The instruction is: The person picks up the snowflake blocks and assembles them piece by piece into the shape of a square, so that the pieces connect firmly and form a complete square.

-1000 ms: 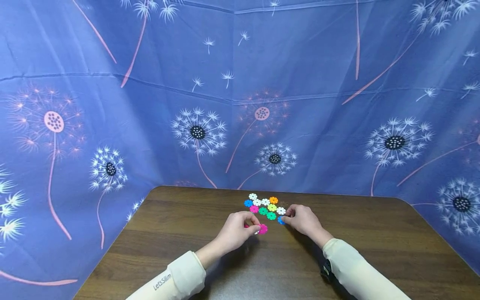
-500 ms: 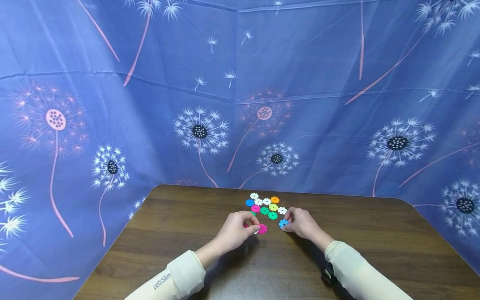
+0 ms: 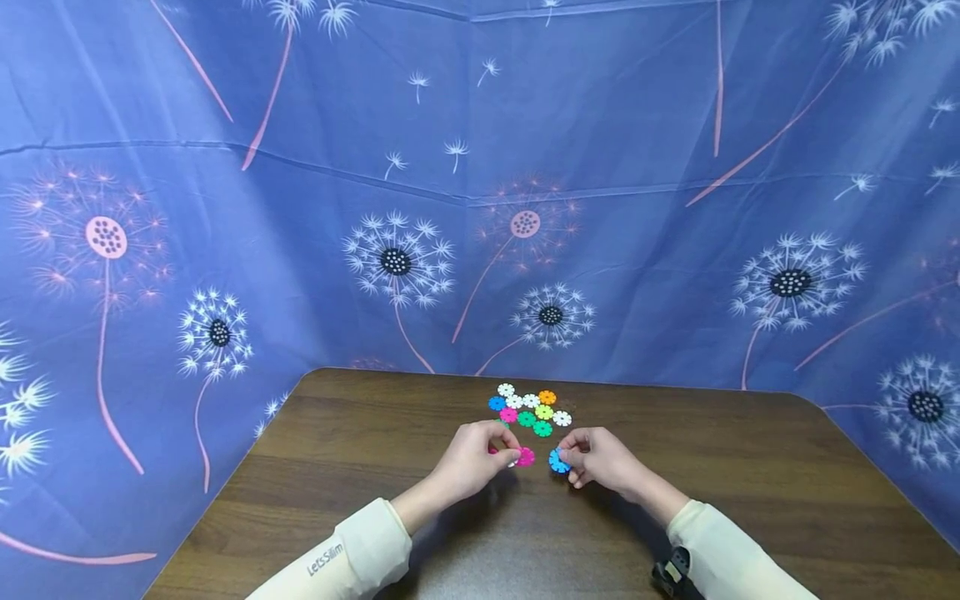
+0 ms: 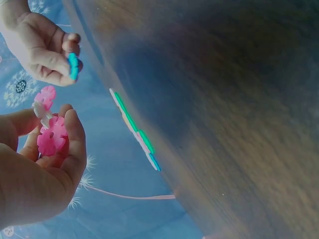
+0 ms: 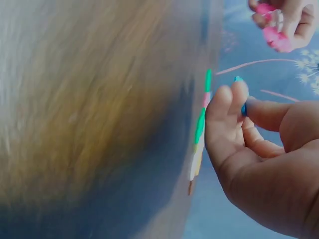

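In the head view my left hand (image 3: 468, 458) pinches a small chain of plastic snowflake discs over the table. The left wrist view shows this chain as a pink disc (image 4: 51, 137), a white disc (image 4: 42, 114) and another pink disc (image 4: 46, 94) slotted together. To the right, my right hand (image 3: 611, 462) holds a single blue snowflake disc (image 3: 557, 462) between thumb and fingers. A gap separates the blue disc from the pink end of the chain. In the right wrist view the fingers mostly cover the blue disc (image 5: 244, 109).
Several loose discs lie flat beyond the hands, among them an orange disc (image 3: 547, 397), a yellow disc (image 3: 543, 412) and a green disc (image 3: 542, 428). They rest on a brown wooden table (image 3: 360, 450). A blue dandelion-print cloth (image 3: 465, 275) hangs behind it.
My right hand has drawn the blue disc back from near the loose discs, toward me and slightly left, closer to the chain. My left hand has stayed almost still with its chain.
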Available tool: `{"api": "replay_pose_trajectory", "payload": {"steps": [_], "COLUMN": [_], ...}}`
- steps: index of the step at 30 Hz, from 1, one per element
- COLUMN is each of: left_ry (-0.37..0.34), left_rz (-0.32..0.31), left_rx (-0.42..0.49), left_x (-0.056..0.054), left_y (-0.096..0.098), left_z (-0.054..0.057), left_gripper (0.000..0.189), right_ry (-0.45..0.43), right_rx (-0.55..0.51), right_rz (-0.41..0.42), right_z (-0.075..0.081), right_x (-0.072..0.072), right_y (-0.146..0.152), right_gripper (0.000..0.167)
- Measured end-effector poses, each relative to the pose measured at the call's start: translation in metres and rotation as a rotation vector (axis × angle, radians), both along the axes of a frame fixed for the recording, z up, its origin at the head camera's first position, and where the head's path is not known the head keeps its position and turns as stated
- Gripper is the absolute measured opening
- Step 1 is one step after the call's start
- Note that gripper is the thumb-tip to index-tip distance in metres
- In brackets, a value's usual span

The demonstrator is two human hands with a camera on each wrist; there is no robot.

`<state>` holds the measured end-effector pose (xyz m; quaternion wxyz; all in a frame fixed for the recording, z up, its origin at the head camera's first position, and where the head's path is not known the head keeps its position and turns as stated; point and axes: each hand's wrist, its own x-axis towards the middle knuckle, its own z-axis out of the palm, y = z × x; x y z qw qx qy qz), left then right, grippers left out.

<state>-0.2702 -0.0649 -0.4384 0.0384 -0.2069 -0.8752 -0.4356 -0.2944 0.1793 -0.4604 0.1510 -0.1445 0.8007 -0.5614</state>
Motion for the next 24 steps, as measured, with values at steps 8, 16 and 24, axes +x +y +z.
{"api": "replay_pose_trajectory", "payload": {"steps": [8, 16, 24], "left_ry": [0.038, 0.030, 0.032], "left_rz": [-0.004, -0.024, -0.019], "left_rx": [-0.013, 0.006, 0.017], "left_x": [-0.002, 0.000, 0.001], "left_y": [0.002, 0.004, 0.006], "left_z": [-0.001, -0.001, -0.001], "left_gripper": [0.008, 0.007, 0.008], "right_ry": [-0.119, -0.127, -0.124], "right_rx": [-0.128, -0.169, -0.181], "right_rz": [0.086, 0.093, 0.103], "right_z": [0.011, 0.016, 0.018], "right_x": [0.008, 0.013, 0.015], "right_y": [-0.003, -0.006, -0.007], "right_gripper": [0.019, 0.019, 0.021]}}
